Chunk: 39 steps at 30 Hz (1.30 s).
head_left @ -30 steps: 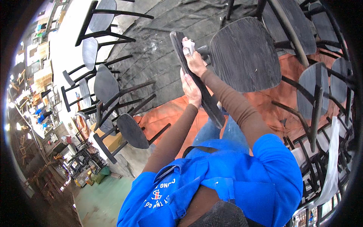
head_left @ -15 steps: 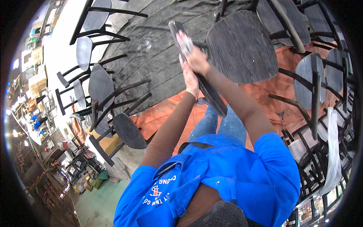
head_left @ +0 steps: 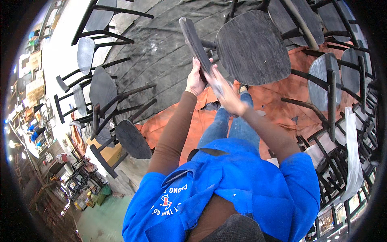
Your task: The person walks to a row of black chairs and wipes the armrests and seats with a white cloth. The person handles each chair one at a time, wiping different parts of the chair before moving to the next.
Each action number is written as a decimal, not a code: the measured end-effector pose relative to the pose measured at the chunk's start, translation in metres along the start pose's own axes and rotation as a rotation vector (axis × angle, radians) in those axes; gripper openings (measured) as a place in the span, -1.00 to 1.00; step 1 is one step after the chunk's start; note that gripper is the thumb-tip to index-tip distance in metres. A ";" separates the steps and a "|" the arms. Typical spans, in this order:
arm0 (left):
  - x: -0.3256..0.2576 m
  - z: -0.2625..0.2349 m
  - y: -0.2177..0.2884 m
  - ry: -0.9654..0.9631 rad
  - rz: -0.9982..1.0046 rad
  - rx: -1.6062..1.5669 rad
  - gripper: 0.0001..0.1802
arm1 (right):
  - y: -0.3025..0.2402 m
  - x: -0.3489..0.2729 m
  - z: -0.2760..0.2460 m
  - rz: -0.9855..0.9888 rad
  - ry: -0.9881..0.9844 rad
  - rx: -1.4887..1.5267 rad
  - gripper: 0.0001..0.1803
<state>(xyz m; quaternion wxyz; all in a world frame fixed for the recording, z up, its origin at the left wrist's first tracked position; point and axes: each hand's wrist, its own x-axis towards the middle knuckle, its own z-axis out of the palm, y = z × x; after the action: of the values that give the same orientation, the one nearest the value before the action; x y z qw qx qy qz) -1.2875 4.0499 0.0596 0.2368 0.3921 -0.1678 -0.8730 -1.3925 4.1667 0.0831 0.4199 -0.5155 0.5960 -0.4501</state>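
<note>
1. Left hand (head_left: 196, 80): at 12 o'clock, its grip holds the black backrest (head_left: 193, 42) by one edge, thumb along the side, most fingers hidden. Should that hold loosen while the other hand presses, the piece could twist.
2. Right hand (head_left: 227, 94): towards 2 o'clock, blurred, lying over the backrest's near end with a pale wad (head_left: 217, 86). I cannot tell how tightly its grip closes on it. A slack hold might let the wad bunch or slip, leaving bare fingertips to rub the dark surface.
3. The backrest slants from 12 o'clock towards the person; a black seat (head_left: 254, 48) sits just beside it at 1 o'clock. Too hard a push could knock one against the other.
4. Farther out, an orange sheet (head_left: 274, 111) lies at 2 to 3 o'clock and a dark sheet (head_left: 161, 36) at 11; their wrinkles might catch a foot.
</note>
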 end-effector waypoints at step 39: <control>-0.107 -0.076 0.003 0.339 0.104 0.038 -0.28 | 0.042 -0.220 -0.046 0.224 -0.206 -0.780 -0.60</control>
<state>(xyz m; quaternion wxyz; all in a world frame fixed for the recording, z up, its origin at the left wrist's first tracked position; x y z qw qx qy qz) -1.1667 4.0977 0.0768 0.2992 0.5287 -0.1618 -0.7777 -1.4209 4.3929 0.0618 0.2971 -0.6102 0.7291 -0.0881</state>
